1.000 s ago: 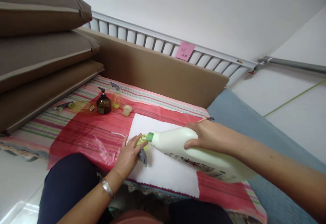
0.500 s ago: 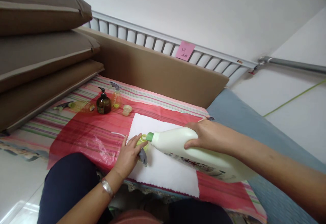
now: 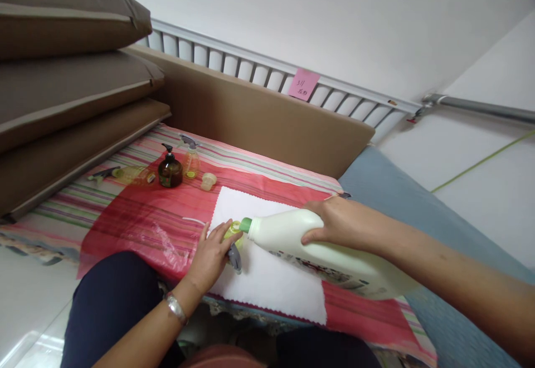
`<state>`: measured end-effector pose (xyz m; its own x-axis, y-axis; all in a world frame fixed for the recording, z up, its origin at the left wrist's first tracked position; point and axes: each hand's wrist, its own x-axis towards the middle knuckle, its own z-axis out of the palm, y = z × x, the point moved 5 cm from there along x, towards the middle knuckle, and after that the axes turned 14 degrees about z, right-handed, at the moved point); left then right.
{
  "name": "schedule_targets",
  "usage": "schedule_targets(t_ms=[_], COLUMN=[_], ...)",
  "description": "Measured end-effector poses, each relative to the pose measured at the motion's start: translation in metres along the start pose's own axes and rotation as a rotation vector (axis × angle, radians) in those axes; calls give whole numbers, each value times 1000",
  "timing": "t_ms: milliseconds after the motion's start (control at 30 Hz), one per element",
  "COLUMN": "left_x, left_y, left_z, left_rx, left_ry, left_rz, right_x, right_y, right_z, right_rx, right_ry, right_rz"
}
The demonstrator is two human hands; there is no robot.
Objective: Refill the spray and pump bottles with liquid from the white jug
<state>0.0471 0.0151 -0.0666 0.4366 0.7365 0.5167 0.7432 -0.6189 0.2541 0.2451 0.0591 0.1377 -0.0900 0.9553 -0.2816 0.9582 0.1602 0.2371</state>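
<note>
A large pale green jug (image 3: pixel 288 231) lies tilted almost level in my right hand (image 3: pixel 334 220), which grips its side. Its green spout (image 3: pixel 246 224) meets the mouth of a small yellowish clear bottle (image 3: pixel 234 227). My left hand (image 3: pixel 211 253) is closed around that small bottle, covering much of it. Beside the left fingers is a grey trigger spray head (image 3: pixel 234 258); a thin white tube (image 3: pixel 193 219) shows past the other side of the hand. Whether the fingers also hold the spray head, I cannot tell. Beneath is a white scalloped cloth (image 3: pixel 271 290).
Farther back stand a dark pump bottle (image 3: pixel 170 170) and a clear spray bottle (image 3: pixel 191 163). Another spray bottle (image 3: pixel 132 175) lies on its side, and a small pale cap-like piece (image 3: pixel 208 181) sits nearby. Brown cushions (image 3: pixel 75 78) are stacked left; a brown panel (image 3: pixel 259 117) borders the back.
</note>
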Motion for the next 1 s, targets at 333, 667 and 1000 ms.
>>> schedule_targets(t_ms=[333, 667, 1000], left_x=[0, 0, -2], left_y=[0, 0, -2], left_z=[0, -1, 1], left_rx=[5, 0, 7], left_ry=[-7, 9, -14], left_rz=[4, -3, -17], right_x=[-1, -1, -1], right_y=[0, 3, 23], right_z=[0, 8, 43], right_rx=[-1, 65, 269], right_ry=[1, -8, -7], right_rz=[-1, -8, -41])
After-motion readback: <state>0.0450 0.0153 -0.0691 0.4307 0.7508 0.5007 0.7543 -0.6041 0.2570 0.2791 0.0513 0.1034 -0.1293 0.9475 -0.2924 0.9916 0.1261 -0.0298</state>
